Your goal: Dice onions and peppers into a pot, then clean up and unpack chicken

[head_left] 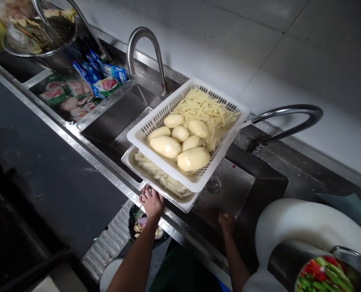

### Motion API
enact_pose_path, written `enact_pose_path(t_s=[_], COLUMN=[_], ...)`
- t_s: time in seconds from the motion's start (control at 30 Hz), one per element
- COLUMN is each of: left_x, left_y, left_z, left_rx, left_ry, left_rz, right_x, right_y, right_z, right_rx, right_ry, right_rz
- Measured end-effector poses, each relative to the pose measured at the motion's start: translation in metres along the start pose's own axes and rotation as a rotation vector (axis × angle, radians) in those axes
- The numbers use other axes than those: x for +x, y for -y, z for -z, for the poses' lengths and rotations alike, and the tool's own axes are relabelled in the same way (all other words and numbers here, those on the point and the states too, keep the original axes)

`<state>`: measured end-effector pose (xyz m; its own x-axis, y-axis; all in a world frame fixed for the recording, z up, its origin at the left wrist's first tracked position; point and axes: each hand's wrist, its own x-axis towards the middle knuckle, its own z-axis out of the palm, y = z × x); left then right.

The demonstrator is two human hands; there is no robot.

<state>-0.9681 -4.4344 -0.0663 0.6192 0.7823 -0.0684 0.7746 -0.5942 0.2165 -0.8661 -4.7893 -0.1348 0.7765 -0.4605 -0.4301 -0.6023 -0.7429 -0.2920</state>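
Note:
My left hand (151, 201) rests at the sink's front edge, against the near side of a metal tray (186, 205), its fingers apart. The tray holds pale cut strips in cloudy water. On top of it sits a white slotted basket (165, 165) with several peeled potatoes (194, 158) at the near end and potato strips (198, 103) behind them. Down in the right sink basin (229, 184) is my right hand (227, 222), dim and partly in shadow, with a small pale bit at its fingers that I cannot make out.
Curved taps (144, 30) rise behind the basins. Meat (69, 99) and blue packets (90, 77) lie in the left basin, near a pot of scraps (43, 38). Cut peppers (323, 275) fill a container at lower right. A scrap bin (137, 233) stands below the edge.

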Motion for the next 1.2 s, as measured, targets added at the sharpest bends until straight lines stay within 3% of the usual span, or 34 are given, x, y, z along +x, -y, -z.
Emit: enact_pose_path(t_s=[0.07, 0.13, 0.27, 0.33, 0.4, 0.5, 0.6, 0.67, 0.73, 0.8, 0.87, 0.97, 1.1, 1.2], left_x=[0.000, 0.000, 0.000, 0.000, 0.000, -0.001, -0.001, -0.001, -0.001, -0.001, -0.001, -0.002, -0.002, -0.001], left_y=[-0.001, -0.002, -0.005, -0.006, -0.006, -0.006, -0.006, -0.006, -0.006, -0.006, -0.006, -0.005, -0.004, -0.003], left_z=[0.001, 0.001, 0.005, 0.006, 0.007, 0.005, 0.004, 0.003, 0.002, 0.001, 0.000, -0.002, -0.004, -0.005], left_rx=[-0.031, -0.056, -0.087, -0.099, -0.110, -0.123, -0.130, -0.134, -0.138, -0.142, -0.147, -0.151, -0.156, -0.162], left_ry=[-0.011, -0.020, -0.029, -0.023, -0.026, -0.058, -0.079, -0.082, -0.086, -0.086, -0.083, -0.080, -0.066, -0.058], left_rz=[-0.001, -0.002, -0.001, -0.005, -0.012, -0.009, -0.012, -0.018, -0.017, -0.008, -0.005, -0.009, -0.001, -0.001], right_x=[-0.010, -0.030, -0.085, -0.107, -0.122, -0.132, -0.131, -0.120, -0.100, -0.076, -0.054, -0.037, -0.036, -0.035], right_y=[0.022, 0.052, 0.144, 0.206, 0.271, 0.353, 0.407, 0.433, 0.455, 0.472, 0.482, 0.488, 0.494, 0.498], right_z=[0.025, 0.065, 0.167, 0.204, 0.219, 0.206, 0.175, 0.159, 0.151, 0.148, 0.148, 0.150, 0.156, 0.157], right_rx=[0.151, 0.336, 0.567, 0.517, 0.422, 0.255, 0.061, -0.034, -0.148, -0.331, -0.519, -0.670, -0.767, -0.798], right_ry=[-0.041, -0.140, -0.340, -0.312, -0.215, 0.015, 0.247, 0.315, 0.257, 0.161, 0.135, 0.179, 0.223, 0.094], right_rz=[0.024, 0.172, 0.794, 1.107, 1.354, 1.601, 1.707, 1.655, 1.501, 1.324, 1.238, 1.249, 1.316, 1.359])
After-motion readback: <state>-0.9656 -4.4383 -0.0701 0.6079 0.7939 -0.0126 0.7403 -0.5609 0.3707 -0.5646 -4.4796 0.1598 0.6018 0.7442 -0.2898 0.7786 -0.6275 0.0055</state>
